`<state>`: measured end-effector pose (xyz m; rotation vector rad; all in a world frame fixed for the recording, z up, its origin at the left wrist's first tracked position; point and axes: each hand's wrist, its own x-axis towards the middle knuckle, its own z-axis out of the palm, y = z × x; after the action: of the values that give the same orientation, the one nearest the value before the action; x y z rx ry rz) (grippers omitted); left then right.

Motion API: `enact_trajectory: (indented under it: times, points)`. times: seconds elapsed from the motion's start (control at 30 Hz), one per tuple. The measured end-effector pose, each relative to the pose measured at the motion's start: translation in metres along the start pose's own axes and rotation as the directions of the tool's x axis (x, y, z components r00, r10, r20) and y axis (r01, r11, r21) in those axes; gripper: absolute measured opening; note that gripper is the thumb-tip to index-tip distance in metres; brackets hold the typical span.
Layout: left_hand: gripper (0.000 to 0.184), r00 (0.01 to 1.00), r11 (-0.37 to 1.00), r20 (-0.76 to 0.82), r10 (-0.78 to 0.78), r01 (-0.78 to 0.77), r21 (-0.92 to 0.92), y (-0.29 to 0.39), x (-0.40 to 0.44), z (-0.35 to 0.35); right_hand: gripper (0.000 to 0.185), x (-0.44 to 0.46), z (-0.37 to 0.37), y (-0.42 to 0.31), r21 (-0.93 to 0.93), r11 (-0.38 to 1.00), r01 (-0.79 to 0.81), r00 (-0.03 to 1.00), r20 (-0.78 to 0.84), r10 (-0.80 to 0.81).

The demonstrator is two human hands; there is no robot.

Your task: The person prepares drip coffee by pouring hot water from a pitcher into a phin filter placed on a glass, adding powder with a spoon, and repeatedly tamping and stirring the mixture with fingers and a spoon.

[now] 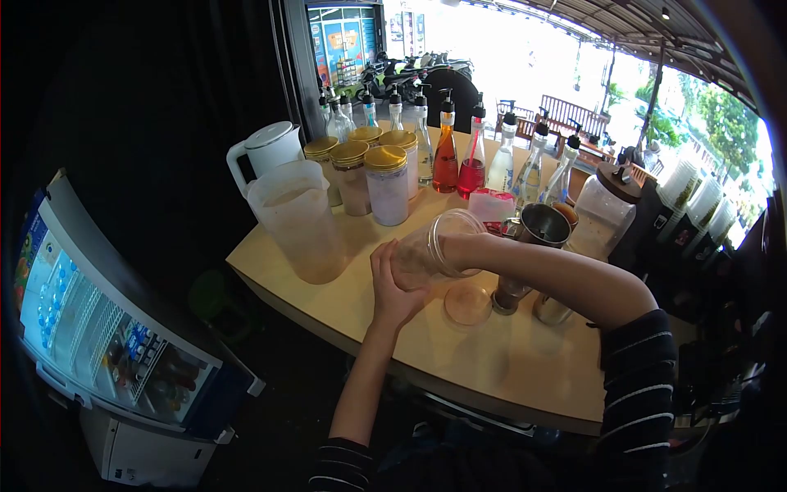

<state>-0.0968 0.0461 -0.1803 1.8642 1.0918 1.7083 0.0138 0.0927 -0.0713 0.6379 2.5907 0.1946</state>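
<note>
My left hand (398, 283) is wrapped around a clear plastic jar (414, 256), held tilted over the table with its mouth facing right. Through that mouth my right hand (449, 252) reaches inside the jar; its fingers are hidden, and whatever they touch cannot be made out. Just below the jar, a round clear disc like a lid (467, 304) lies on the wooden table (393, 344). A metal cup (545, 223) stands beyond my right forearm, which partly covers the things beneath it.
A cloudy plastic pitcher (297, 225), a white kettle (275, 149) and several gold-lidded jars (387, 189) stand on the left. Pump bottles (446, 152) line the back. A wooden-lidded container (605, 213) and stacked cups (682, 182) are at right; a glass-door fridge (123, 328) is lower left.
</note>
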Motion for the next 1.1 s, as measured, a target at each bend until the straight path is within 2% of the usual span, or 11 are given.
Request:
enact_trajectory:
  times: [0.1, 0.13, 0.33, 0.43, 0.5, 0.6, 0.73, 0.8, 0.83, 1.0, 1.1]
  points:
    - [0.092, 1.0, 1.0, 0.003, -0.008, 0.008, 0.0, 0.001, 0.0, -0.001, 0.011, -0.023, -0.025, -0.009, 0.266, 0.932, -0.246, 0.968, 0.105, 0.226]
    - [0.093, 1.0, 1.0, 0.009, -0.023, 0.023, -0.003, 0.002, 0.0, -0.001, 0.012, -0.028, -0.03, -0.009, 0.302, 0.911, -0.281, 0.959, 0.125, 0.254]
    - [0.096, 1.0, 1.0, 0.009, -0.026, 0.026, -0.016, 0.005, -0.001, -0.001, 0.024, -0.052, -0.034, 0.004, 0.29, 0.956, -0.038, 0.993, -0.1, 0.07]
    - [0.098, 0.999, 0.999, 0.003, -0.044, 0.044, 0.009, 0.004, -0.001, -0.002, 0.027, -0.056, -0.034, 0.008, 0.359, 0.929, -0.088, 0.99, -0.071, 0.121]
    - [0.099, 0.998, 0.997, 0.001, -0.068, 0.068, 0.022, 0.004, -0.001, -0.002, 0.024, -0.054, -0.028, 0.012, 0.421, 0.904, -0.077, 0.974, -0.16, 0.158]
    - [0.1, 0.995, 0.995, -0.01, -0.099, 0.099, 0.013, 0.005, -0.001, -0.002, 0.023, -0.061, -0.033, 0.015, 0.536, 0.838, -0.099, 0.96, -0.171, 0.222]
    - [0.098, 0.996, 0.996, -0.069, -0.047, 0.042, -0.073, 0.003, -0.001, 0.0, 0.024, -0.072, -0.055, 0.019, 0.437, 0.898, -0.057, 0.962, -0.215, 0.165]
    - [0.099, 0.996, 0.999, -0.08, -0.041, 0.039, -0.025, 0.002, -0.001, -0.002, 0.026, -0.083, -0.065, 0.018, 0.631, 0.776, -0.007, 0.942, -0.256, 0.216]
    - [0.099, 0.995, 0.999, -0.09, -0.035, 0.037, 0.023, 0.002, -0.001, -0.003, 0.026, -0.088, -0.071, 0.017, 0.629, 0.777, -0.008, 0.942, -0.257, 0.218]
    - [0.096, 0.992, 0.997, -0.1, -0.074, 0.075, 0.005, 0.006, 0.0, -0.004, 0.025, -0.108, -0.086, 0.016, 0.554, 0.832, 0.009, 0.903, -0.363, 0.232]
    - [0.097, 0.992, 0.997, -0.105, -0.072, 0.076, 0.028, 0.007, -0.001, -0.005, 0.025, -0.119, -0.085, 0.017, 0.601, 0.798, 0.03, 0.898, -0.368, 0.243]
